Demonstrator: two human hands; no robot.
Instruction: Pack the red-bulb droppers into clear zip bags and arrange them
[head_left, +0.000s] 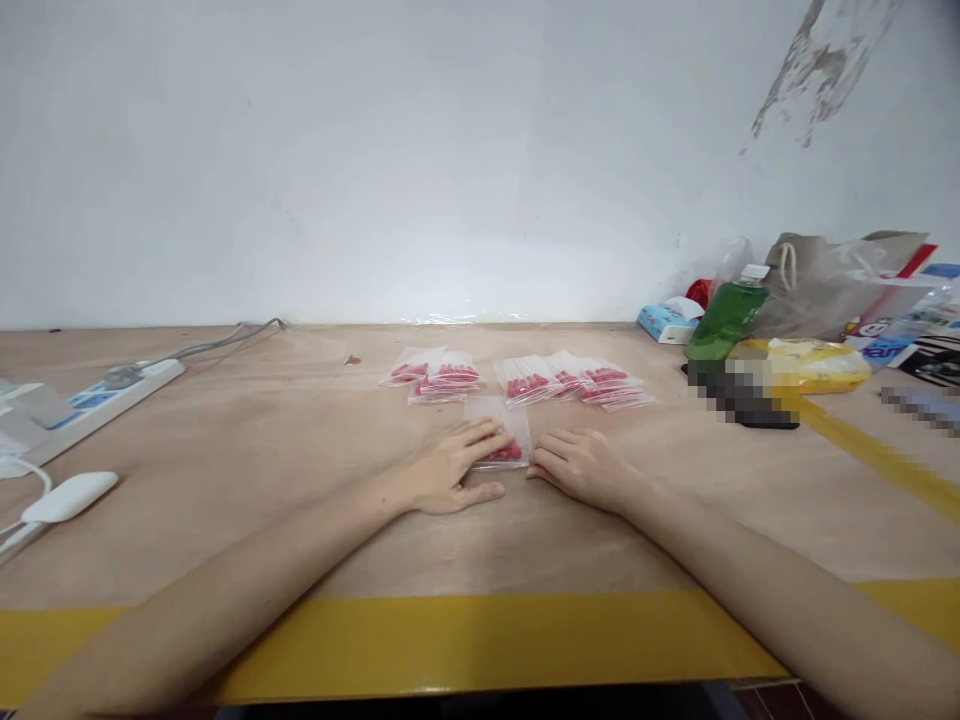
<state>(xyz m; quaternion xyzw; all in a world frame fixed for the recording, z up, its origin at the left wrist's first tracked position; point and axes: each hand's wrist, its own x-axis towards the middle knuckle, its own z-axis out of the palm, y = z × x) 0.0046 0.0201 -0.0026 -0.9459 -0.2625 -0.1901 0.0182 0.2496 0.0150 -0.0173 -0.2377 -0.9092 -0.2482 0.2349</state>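
A clear zip bag with small red pieces inside lies flat on the table in front of me. My left hand rests over its left part, fingers stretched out and thumb apart, hiding some of the contents. At the bag's lower right edge is my right hand, its fingers curled and pressed together. Whether those fingertips pinch anything cannot be seen. Just beyond, similar filled bags form a left group and a right group, overlapping one another.
On the left sit a white power strip with cables and a white plug-like device. To the right stand a tissue pack, a green bottle, a yellow packet and plastic bags. Yellow tape runs along the table's front edge.
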